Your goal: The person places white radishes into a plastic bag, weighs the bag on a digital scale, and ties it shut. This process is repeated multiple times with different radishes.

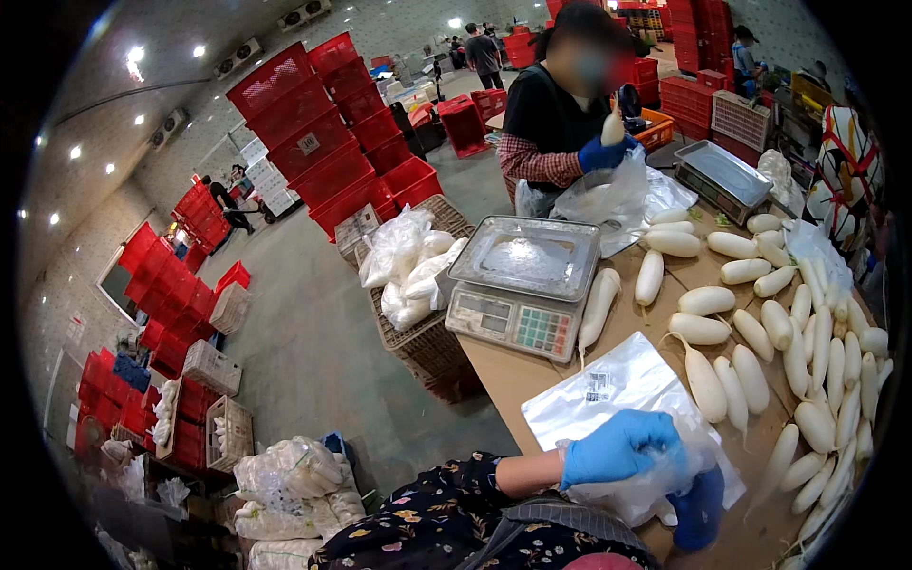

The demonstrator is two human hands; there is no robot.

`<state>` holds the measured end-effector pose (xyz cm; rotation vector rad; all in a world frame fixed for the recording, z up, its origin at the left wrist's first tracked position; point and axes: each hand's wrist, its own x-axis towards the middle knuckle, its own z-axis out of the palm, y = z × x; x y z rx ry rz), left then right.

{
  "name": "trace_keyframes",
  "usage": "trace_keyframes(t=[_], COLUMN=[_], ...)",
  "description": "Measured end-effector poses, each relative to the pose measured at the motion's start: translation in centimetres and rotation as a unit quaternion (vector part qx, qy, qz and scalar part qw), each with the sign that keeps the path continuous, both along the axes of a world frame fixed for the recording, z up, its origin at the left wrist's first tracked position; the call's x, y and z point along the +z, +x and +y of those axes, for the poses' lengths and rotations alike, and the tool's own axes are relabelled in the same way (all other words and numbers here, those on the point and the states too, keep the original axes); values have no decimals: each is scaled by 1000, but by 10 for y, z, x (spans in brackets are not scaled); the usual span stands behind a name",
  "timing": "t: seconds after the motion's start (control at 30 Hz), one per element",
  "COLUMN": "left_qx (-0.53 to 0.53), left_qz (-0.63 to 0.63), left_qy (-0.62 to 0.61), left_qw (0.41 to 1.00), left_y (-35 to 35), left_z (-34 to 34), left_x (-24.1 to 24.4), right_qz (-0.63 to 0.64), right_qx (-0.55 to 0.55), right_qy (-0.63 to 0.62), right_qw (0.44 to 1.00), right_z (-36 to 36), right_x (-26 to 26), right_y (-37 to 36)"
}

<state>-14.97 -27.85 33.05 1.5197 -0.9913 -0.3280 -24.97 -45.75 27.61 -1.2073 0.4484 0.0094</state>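
Observation:
My left hand [618, 447], in a light blue glove, grips a bunched clear plastic bag [616, 499] near the table's front edge. In a dark blue glove, my right hand [698, 507] holds the lower right side of the same bag. What is inside the bag cannot be made out. Under and beyond my hands lies a stack of flat plastic bags [598, 392] bearing print. Many white radishes [702, 329] lie loose and piled to the right. One single radish [599, 306] rests beside a digital scale [524, 260] with a bare metal pan.
Across the cardboard-covered table [513, 385], a co-worker [548, 121] in blue gloves holds a radish and a plastic bag. A second scale [723, 178] stands at the back. Bagged radishes [413, 267] sit on a crate left of the table. Tall red crate stacks [313, 135] stand behind.

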Motion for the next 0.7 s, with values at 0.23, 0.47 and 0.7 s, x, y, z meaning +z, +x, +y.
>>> trace_keyframes(t=[0.23, 0.47, 0.7], left_qx=[205, 226, 230], left_qz=[50, 25, 74], left_qy=[78, -66, -14], left_qw=[974, 972, 970], left_y=[25, 64, 86], left_z=[-5, 13, 1], left_x=[-8, -66, -105], right_qz=[-65, -71, -142], right_qx=[104, 306, 319], right_qy=[-93, -51, -229], right_qw=[988, 948, 909], right_z=[3, -10, 25], right_x=[-2, 5, -102], right_y=[-18, -39, -37])
